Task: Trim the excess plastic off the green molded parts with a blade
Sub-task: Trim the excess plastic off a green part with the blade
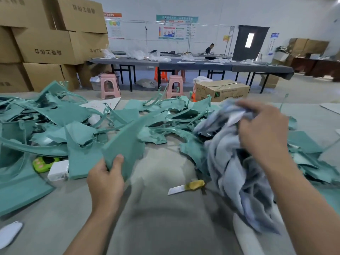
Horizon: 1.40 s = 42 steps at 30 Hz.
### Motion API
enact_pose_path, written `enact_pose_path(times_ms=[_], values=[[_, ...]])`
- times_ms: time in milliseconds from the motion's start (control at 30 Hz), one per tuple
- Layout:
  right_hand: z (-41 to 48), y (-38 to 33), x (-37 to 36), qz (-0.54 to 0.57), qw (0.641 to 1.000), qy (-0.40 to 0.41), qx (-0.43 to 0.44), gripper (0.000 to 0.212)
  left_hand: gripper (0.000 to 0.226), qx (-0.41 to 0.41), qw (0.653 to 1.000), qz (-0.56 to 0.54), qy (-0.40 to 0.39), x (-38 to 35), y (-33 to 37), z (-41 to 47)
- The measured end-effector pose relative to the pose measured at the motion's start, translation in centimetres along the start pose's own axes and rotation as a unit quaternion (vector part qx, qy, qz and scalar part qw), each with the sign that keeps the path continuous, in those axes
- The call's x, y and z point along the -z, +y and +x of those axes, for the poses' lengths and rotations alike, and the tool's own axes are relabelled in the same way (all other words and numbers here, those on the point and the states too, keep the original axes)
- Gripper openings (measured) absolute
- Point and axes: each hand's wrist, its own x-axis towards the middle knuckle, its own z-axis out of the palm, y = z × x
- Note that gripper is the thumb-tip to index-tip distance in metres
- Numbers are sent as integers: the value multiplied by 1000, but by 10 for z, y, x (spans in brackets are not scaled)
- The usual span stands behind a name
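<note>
A flat, matte green molded part [126,142] with one ragged flash edge is held up by its lower corner in the left hand [105,180], thumb clamped on its face, over the grey work surface [161,218] near the heap of green offcuts [60,115]. It is judged light, thin and stiff, best gripped along the smooth moulded edge, clear of the torn side. A soft, crumpled grey-blue cloth [230,162] is clutched by the right hand [261,129], fingers curled into it; the yellow-handled blade [185,187] lies untouched between the arms.
</note>
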Motion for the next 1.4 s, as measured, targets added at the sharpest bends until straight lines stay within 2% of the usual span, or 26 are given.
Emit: enact_pose_path(times_ms=[67,133,167,233,333,400,433,500,667,767,867,933,1033,1200,1300,1400], values=[[5,5,7,-120,991,52,20,55,30,-6,999,-32,24,3,4,-2],[-17,1,-3,-115,990,18,82,62,34,-22,998,-54,24,3,4,-2],[-35,-4,-12,-78,990,-34,116,53,39,-41,998,-52,19,2,5,-1],[-69,-7,-33,-60,967,-204,143,32,41,-85,996,-28,-6,1,2,-4],[-100,4,-63,-139,910,-373,117,22,12,-133,987,41,-79,4,-4,-13],[-111,16,-75,-152,884,-430,101,20,47,-147,978,70,-129,6,-10,-19],[-113,21,-78,-152,883,-436,89,19,61,-151,972,98,-153,6,-9,-20],[-113,30,-79,-152,886,-429,84,16,71,-160,954,176,-182,1,-6,-19],[-105,44,-73,-129,893,-426,74,8,61,-133,933,221,-249,-7,-5,-20],[-101,44,-71,-115,900,-414,72,17,59,-147,943,219,-202,-5,-3,-20],[-99,45,-73,-106,901,-414,74,25,62,-179,964,153,-125,3,1,-19],[-100,47,-74,-87,906,-409,65,24,68,-191,969,130,-92,4,4,-22],[-100,51,-75,-76,910,-405,47,20,70,-163,975,137,-54,-2,10,-29],[-97,57,-76,-30,920,-389,20,13,51,-126,978,164,21,-3,11,-32],[-93,59,-83,2,921,-389,11,12,30,-131,975,179,37,3,14,-31],[-85,67,-99,49,929,-365,-25,6,25,-129,974,183,45,13,14,-21]])
